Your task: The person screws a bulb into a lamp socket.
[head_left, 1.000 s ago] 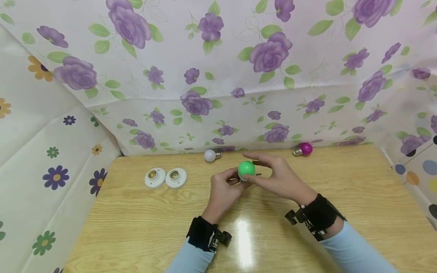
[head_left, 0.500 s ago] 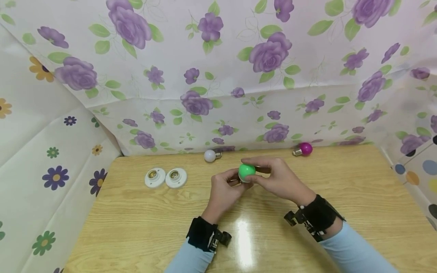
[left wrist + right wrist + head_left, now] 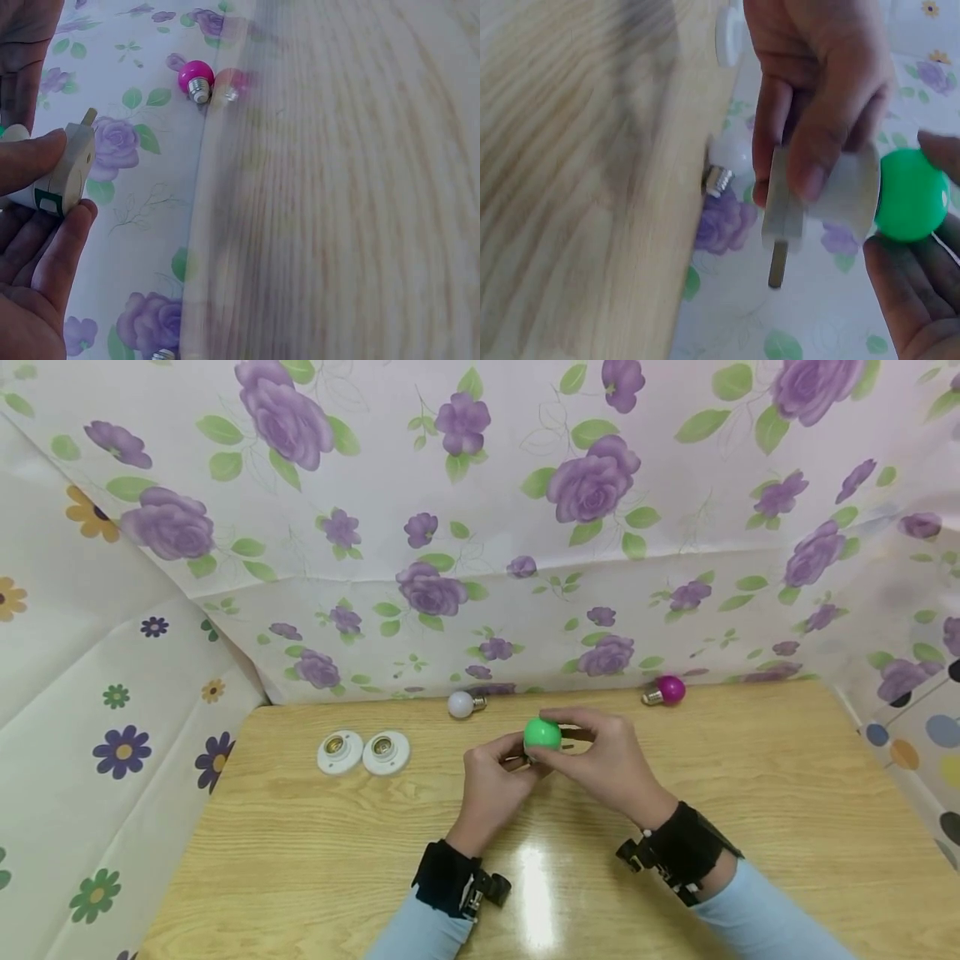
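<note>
Over the middle of the table, my left hand [image 3: 491, 785] grips a white plug-in lamp socket [image 3: 836, 191] by its body, thumb on one side and fingers on the other. A flat metal prong [image 3: 778, 264] sticks out of the socket's back. The round green light bulb [image 3: 542, 734] sits at the socket's mouth, its base hidden inside. My right hand [image 3: 609, 764] holds the bulb's globe between thumb and fingers. In the left wrist view the socket's plug side [image 3: 73, 169] faces the camera, and only a sliver of green shows.
Two round white lamp holders [image 3: 340, 752] lie side by side on the left of the wooden table [image 3: 315, 868]. Toward the back edge lie a white bulb [image 3: 461, 704] and, farther right, a magenta bulb [image 3: 671, 690]. Flowered cloth [image 3: 360, 635] stands behind the table.
My right fingers have closed in around the green bulb from a looser hold, and the right wrist has shifted slightly left. My left hand stays nearly still with the socket.
</note>
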The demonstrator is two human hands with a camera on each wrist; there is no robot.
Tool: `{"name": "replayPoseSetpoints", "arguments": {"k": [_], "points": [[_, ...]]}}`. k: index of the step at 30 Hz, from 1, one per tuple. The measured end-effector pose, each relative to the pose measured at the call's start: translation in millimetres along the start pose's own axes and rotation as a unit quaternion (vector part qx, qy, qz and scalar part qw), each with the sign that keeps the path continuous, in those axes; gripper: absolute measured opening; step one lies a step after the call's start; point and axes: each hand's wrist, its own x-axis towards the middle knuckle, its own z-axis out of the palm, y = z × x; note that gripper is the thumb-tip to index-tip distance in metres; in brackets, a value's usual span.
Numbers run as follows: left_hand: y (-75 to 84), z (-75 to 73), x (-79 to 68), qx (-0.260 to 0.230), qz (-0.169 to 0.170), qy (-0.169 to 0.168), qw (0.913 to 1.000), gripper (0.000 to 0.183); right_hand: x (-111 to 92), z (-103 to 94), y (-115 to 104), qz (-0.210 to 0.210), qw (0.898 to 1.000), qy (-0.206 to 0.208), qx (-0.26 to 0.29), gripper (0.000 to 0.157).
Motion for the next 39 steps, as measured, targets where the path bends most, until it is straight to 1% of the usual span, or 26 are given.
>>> {"name": "replayPoseSetpoints", "arguments": {"k": [4, 6, 9, 12, 15, 21, 25, 28, 31, 34, 37, 39], "points": [[-0.8, -1.3, 0.8, -0.010, 0.007, -0.017, 0.9998, 0.034, 3, -9.6, 1, 0.008, 0.999, -0.051, 0.001, 0.050], [-1.2, -2.0, 1.1, -0.014, 0.008, -0.025, 0.9996, 0.034, 5, -14.5, 0, 0.010, 0.996, -0.083, 0.009, 0.051], [-1.3, -2.8, 1.6, -0.018, 0.006, -0.027, 0.9994, 0.034, 7, -19.3, 0, 0.009, 0.992, -0.127, 0.024, 0.050], [-1.5, -2.8, 1.6, -0.023, 0.002, -0.030, 0.9993, 0.035, 8, -21.4, -1, 0.011, 0.988, -0.150, 0.033, 0.048], [-2.0, -2.4, 1.5, -0.031, -0.001, -0.035, 0.9989, 0.036, 8, -22.0, -1, 0.020, 0.987, -0.155, 0.040, 0.044], [-2.9, -0.8, 0.9, -0.034, -0.001, -0.030, 0.9990, 0.034, 7, -20.9, -2, 0.041, 0.988, -0.141, 0.042, 0.041], [-1.5, 0.3, 0.7, -0.032, 0.004, -0.019, 0.9993, 0.033, 7, -17.9, -2, 0.044, 0.991, -0.116, 0.039, 0.039], [-0.2, 1.3, 0.5, -0.023, 0.008, -0.008, 0.9997, 0.032, 5, -13.3, -2, 0.043, 0.995, -0.083, 0.041, 0.038], [0.3, 2.8, 0.7, -0.008, 0.010, 0.004, 0.9999, 0.032, 2, -6.7, -1, 0.032, 0.998, -0.034, 0.040, 0.037], [0.4, 3.2, 1.0, 0.006, 0.009, 0.012, 0.9999, 0.031, -1, -0.2, -1, 0.015, 1.000, 0.013, 0.025, 0.037], [0.5, 1.8, 1.0, 0.010, 0.007, 0.009, 0.9999, 0.031, -2, 2.2, -1, 0.000, 0.999, 0.032, 0.010, 0.040], [0.9, 0.7, 1.5, 0.007, 0.006, 0.001, 1.0000, 0.032, -2, -0.8, -1, -0.005, 1.000, 0.025, 0.005, 0.043]]}}
